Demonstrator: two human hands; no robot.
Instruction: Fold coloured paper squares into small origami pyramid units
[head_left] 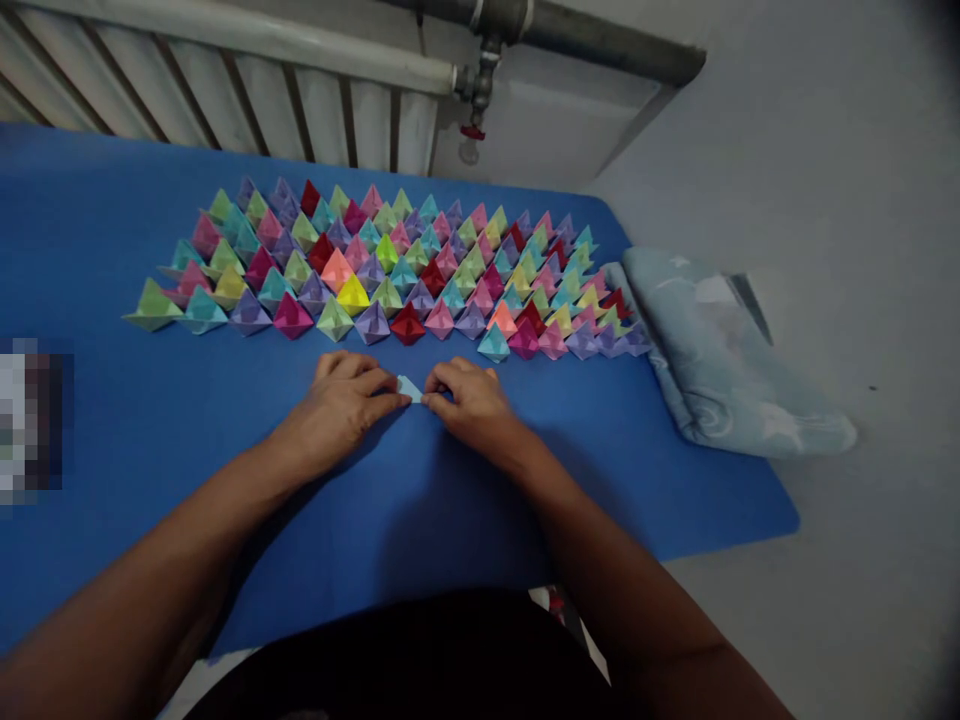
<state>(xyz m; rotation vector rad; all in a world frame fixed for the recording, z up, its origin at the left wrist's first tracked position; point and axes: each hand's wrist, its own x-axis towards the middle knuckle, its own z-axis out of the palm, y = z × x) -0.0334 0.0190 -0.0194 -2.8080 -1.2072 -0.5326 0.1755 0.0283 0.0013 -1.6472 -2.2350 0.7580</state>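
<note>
A small folded piece of light blue paper (pixel 409 388) is held just above or on the blue table, between my two hands. My left hand (pixel 346 400) pinches its left side with thumb and fingers. At its right end, the thumb and forefinger of my right hand (pixel 471 402) close on the corner. My fingers cover part of the paper, so its full shape is hidden. Right beyond my hands stand rows of folded paper boats (pixel 373 322) in many colours, the nearest being a light blue paper boat (pixel 493 345) in front of the right half.
The blue tabletop (pixel 225 420) reaches to a rounded edge at right. A folded grey-blue blanket (pixel 720 350) lies across that edge. Behind the table are a white radiator (pixel 262 90) and a pipe with a red valve (pixel 472 131). A blurred-out item (pixel 30 420) sits far left.
</note>
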